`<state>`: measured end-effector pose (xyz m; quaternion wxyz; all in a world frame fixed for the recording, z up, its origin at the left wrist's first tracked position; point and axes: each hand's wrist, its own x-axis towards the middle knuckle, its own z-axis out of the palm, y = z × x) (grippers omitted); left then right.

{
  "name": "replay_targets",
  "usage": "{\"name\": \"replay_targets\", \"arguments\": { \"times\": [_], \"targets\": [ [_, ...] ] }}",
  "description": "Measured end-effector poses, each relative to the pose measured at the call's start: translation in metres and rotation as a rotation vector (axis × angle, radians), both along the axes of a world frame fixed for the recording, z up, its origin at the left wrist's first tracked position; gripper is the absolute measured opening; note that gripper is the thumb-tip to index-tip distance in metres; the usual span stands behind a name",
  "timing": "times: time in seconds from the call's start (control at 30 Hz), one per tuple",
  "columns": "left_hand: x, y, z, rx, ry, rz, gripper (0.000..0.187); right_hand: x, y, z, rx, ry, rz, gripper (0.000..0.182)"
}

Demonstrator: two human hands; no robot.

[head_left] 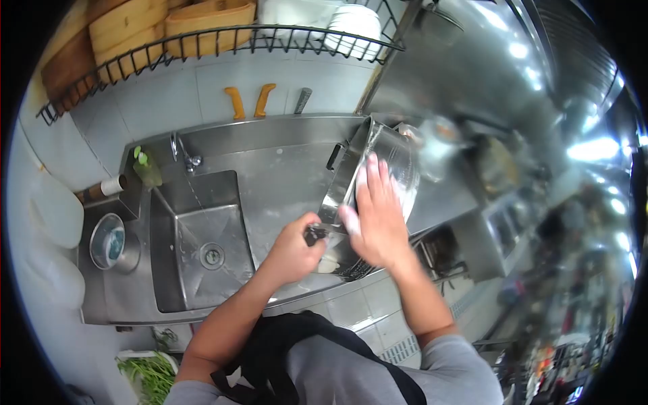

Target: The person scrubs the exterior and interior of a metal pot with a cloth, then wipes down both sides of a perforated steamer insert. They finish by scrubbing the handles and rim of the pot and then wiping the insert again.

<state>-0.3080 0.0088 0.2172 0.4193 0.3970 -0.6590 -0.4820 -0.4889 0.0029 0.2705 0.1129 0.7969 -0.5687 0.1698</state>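
Observation:
A shiny, straight-sided metal container (347,172) with black side handles stands tilted on the steel counter, right of the sink. My left hand (297,250) is closed around its near black handle (314,234). Flat against the container's side lies my right hand (379,212), fingers stretched out and pointing away from me. White suds show around its fingers and thumb and along the wet metal. A second black handle (333,156) sticks out at the container's far end. Below the container, a pale item (329,263) rests near the counter's front edge.
To the left is the steel sink (209,253) with a tap (189,160) behind it. A green bottle (146,169) and a metal bowl (109,241) stand beside it. Several knife handles (264,100) show along the wall, below a wire rack (270,34) of bamboo steamers.

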Motion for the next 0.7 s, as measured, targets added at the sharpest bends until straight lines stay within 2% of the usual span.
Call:
{"name": "replay_targets", "arguments": {
  "times": [0.1,0.13,0.23,0.3,0.37,0.43,0.53,0.57,0.63,0.7],
  "targets": [
    [-0.01,0.007,-0.009,0.024,0.098,-0.058,0.015,0.01,0.017,-0.007,0.019,-0.07,-0.079,0.081],
    [-0.012,0.011,-0.011,-0.045,0.105,-0.048,0.015,0.011,0.013,-0.005,0.024,-0.061,-0.099,0.081],
    [-0.005,0.019,-0.01,0.094,0.058,-0.105,0.015,0.004,-0.029,0.006,-0.083,-0.015,-0.193,0.084],
    [0.002,0.021,-0.018,0.092,0.06,-0.139,0.015,-0.007,-0.065,0.025,-0.003,-0.111,-0.236,0.082],
    [0.005,0.024,-0.023,0.088,0.074,-0.162,0.016,-0.007,-0.074,0.03,0.049,-0.082,-0.273,0.08],
    [0.008,0.019,-0.022,0.049,0.115,-0.144,0.017,0.003,-0.044,0.017,-0.076,-0.049,-0.202,0.078],
    [0.006,0.011,-0.029,-0.034,0.18,-0.109,0.019,0.02,0.023,-0.016,0.009,-0.004,-0.105,0.086],
    [0.006,0.009,-0.03,-0.072,0.192,-0.123,0.019,0.021,0.028,-0.017,0.051,-0.035,-0.143,0.084],
    [0.012,0.011,-0.03,0.001,0.199,-0.167,0.019,0.021,0.001,0.002,0.028,0.004,-0.176,0.081],
    [0.019,0.013,-0.039,-0.007,0.169,-0.192,0.019,0.01,-0.053,0.03,-0.002,-0.067,-0.206,0.073]
  ]
}}
